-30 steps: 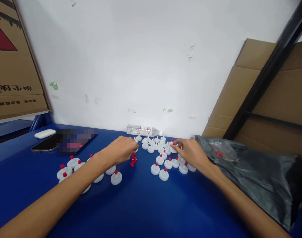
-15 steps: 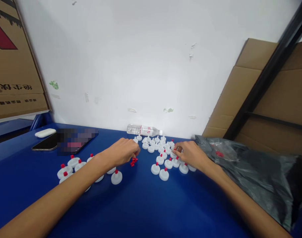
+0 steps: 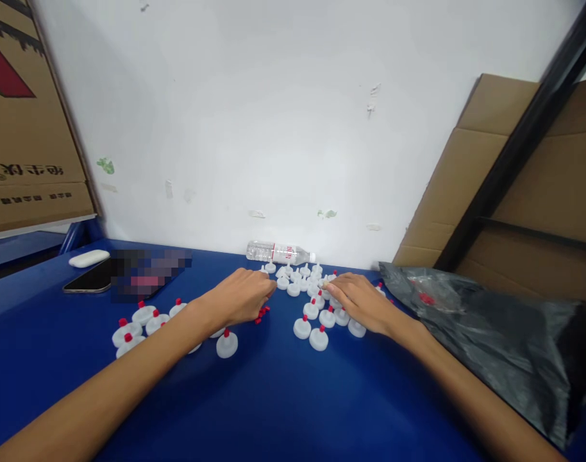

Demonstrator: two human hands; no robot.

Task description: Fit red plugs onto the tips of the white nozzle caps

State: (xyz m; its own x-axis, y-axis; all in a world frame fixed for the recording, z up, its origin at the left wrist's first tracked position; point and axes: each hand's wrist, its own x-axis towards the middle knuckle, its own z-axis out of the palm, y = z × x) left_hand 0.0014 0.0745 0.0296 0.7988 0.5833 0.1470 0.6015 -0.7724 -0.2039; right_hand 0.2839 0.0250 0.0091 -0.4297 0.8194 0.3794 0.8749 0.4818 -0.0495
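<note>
My left hand (image 3: 245, 296) is closed, fingertips down beside a small heap of red caps (image 3: 263, 314) on the blue table; whatever its fingers pinch is hidden. My right hand (image 3: 363, 298) reaches into the cluster at right, its thumb and fingertips close together on a white nozzle lid (image 3: 324, 282). Several bare white nozzle lids (image 3: 293, 289) stand behind, toward the wall. In front of and under the right hand are lids with red caps on their spouts (image 3: 318, 339). More red-capped lids (image 3: 226, 344) stand at left, partly covered by my left forearm.
A clear plastic bottle (image 3: 281, 252) lies along the white wall. Phones (image 3: 88, 276) and a white case (image 3: 89, 258) lie at the left. A dark plastic bag (image 3: 490, 340) and a clear bag with red pieces (image 3: 432, 297) cover the right side. Cardboard (image 3: 466, 167) leans behind.
My right hand has moved left and slightly back, from a red-capped lid to the bare white lids. My left hand has shifted slightly right over the red caps.
</note>
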